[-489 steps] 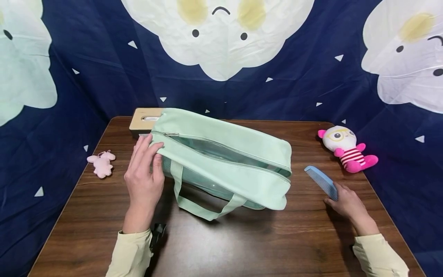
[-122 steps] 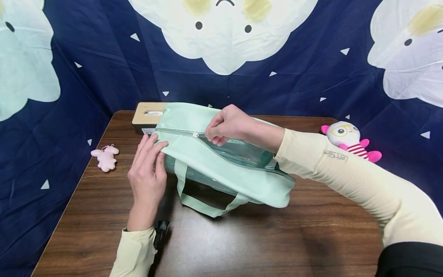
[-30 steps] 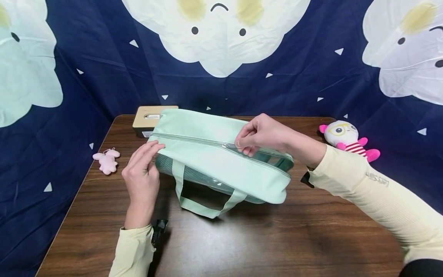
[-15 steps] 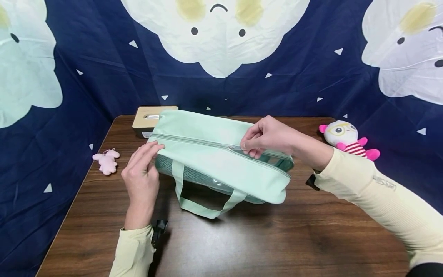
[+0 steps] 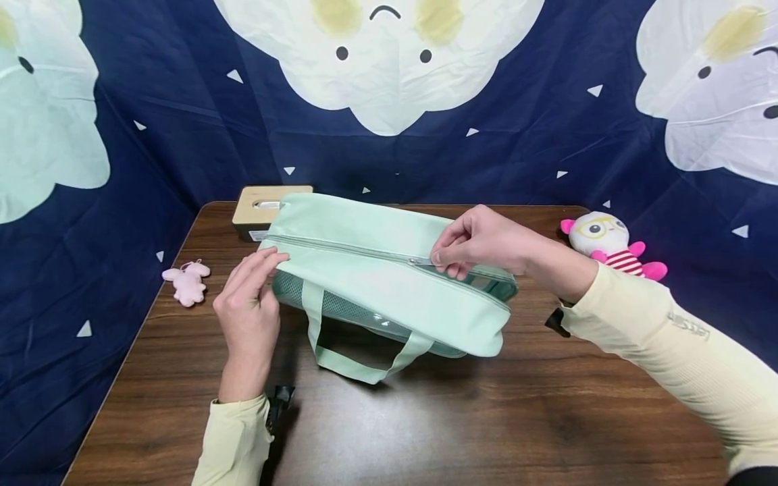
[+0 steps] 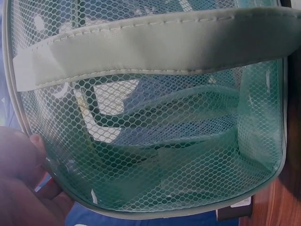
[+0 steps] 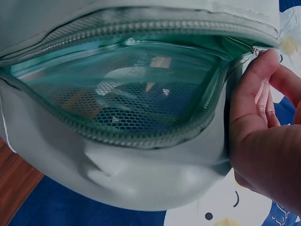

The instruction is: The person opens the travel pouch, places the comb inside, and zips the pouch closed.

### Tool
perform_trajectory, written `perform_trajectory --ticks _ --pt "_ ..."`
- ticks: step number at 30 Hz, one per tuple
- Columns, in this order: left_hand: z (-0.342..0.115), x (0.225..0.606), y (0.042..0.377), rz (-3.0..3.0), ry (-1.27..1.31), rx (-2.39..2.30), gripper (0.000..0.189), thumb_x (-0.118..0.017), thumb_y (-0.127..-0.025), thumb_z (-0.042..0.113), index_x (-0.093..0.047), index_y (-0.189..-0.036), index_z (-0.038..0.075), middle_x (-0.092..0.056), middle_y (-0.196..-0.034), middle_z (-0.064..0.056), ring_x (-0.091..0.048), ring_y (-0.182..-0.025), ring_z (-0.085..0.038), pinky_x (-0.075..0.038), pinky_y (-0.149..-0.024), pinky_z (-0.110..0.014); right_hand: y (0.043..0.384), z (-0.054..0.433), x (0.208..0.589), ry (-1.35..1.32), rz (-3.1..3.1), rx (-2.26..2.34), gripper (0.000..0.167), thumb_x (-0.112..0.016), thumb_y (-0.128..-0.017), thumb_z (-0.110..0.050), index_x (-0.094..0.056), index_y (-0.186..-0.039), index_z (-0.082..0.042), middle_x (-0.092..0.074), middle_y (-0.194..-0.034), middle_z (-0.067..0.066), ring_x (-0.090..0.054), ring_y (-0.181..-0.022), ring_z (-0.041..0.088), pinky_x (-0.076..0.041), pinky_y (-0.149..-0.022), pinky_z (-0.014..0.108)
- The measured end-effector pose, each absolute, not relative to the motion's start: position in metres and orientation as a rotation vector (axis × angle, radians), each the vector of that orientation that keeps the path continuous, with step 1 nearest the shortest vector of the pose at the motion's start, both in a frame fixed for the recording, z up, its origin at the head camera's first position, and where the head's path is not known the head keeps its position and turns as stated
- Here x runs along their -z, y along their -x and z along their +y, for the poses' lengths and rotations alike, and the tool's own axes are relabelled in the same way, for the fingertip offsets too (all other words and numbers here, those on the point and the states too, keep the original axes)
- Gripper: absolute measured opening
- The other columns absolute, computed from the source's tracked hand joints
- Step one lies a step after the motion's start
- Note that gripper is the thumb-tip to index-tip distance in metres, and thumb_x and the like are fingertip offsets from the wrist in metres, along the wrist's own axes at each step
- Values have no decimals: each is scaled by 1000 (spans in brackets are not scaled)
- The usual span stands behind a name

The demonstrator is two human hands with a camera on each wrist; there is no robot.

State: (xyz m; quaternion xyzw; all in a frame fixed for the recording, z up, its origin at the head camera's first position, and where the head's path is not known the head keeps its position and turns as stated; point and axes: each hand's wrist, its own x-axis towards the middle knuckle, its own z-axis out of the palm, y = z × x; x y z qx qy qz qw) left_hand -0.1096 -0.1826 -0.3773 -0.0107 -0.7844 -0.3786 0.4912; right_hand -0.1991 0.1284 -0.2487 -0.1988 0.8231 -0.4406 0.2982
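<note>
A pale green zip bag point(image 5: 371, 280) with mesh and clear sides stands on the table, its top facing up. My right hand point(image 5: 486, 243) pinches the zipper pull point(image 5: 421, 261) on the top. Left of the slider the zipper is closed; right of it the seam gapes. In the right wrist view the opening shows the green mesh lining point(image 7: 136, 113), and contents are hard to make out. At the bag's left corner my left hand point(image 5: 249, 304) holds the edge. In the left wrist view the strap handle point(image 6: 155, 47) crosses the mesh side, with fingers at its edge.
A wood-topped tissue box point(image 5: 258, 206) stands behind the bag's left end. A small pink plush point(image 5: 188, 283) lies at the left, and a white and pink plush doll point(image 5: 610, 243) sits at the right edge. Dark blue cloth point(image 5: 182, 101) hangs around the wooden table point(image 5: 389, 432).
My right hand has drawn the zipper pull rightward along the bag, and the gap has shortened. The comb it held 16 seconds ago is out of sight. The left hand stays at the corner.
</note>
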Motion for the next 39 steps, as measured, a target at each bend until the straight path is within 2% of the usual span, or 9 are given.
perform_trajectory --ticks 29,39 --pt "-184 379 111 -1906 18 897 19 -67 -95 -5 -82 -97 5 -78 -108 -12 -72 -105 -37 -44 -101 -10 188 162 247 515 2184 1186 19 -70 -95 -3 -72 -106 11 -72 -80 6 -66 -67 14 -60 -66 27" --pt "-185 380 111 -1908 20 901 20 -67 -94 -7 -82 -97 5 -78 -108 -12 -72 -105 -37 -43 -100 -9 184 175 249 520 2171 1225 18 -67 -94 -1 -71 -105 13 -73 -82 6 -66 -67 14 -59 -66 27"
